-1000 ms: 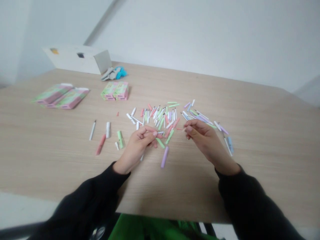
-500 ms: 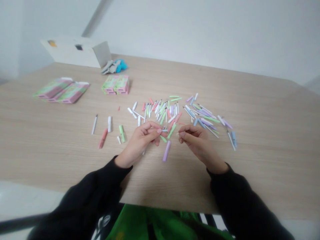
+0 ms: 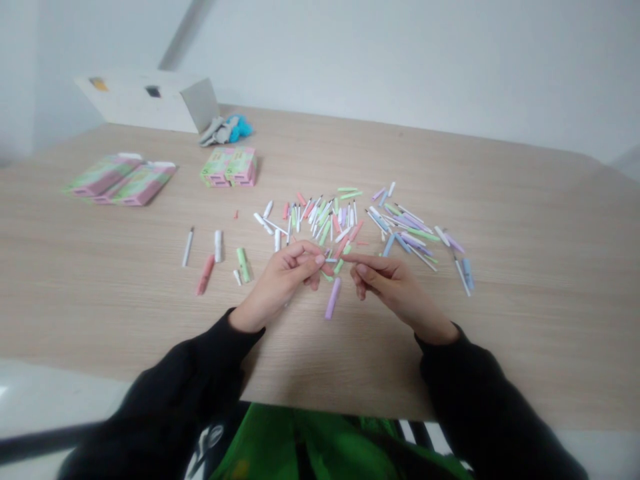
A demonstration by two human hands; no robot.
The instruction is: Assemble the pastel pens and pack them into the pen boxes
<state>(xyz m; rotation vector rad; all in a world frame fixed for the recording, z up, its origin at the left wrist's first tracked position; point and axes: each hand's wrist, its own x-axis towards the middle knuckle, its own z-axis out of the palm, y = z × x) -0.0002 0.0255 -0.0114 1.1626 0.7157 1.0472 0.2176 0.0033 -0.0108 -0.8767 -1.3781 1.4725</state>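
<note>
Pale wood tabletop (image 3: 525,267), pen parts (image 3: 325,233) scattered across its middle! Left hand (image 3: 287,273) pinches a small pale piece (image 3: 331,260) just nearside of them; right hand (image 3: 387,283) points its forefinger towards it, thumb and other fingers bent, whether gripping anything I can't tell.

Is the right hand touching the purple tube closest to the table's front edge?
Apart: the head view shows a strip of bare tabletop between the right hand and the purple tube.

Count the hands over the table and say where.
2: the left hand, to the left of the purple pen part, and the right hand, to its right.
</note>
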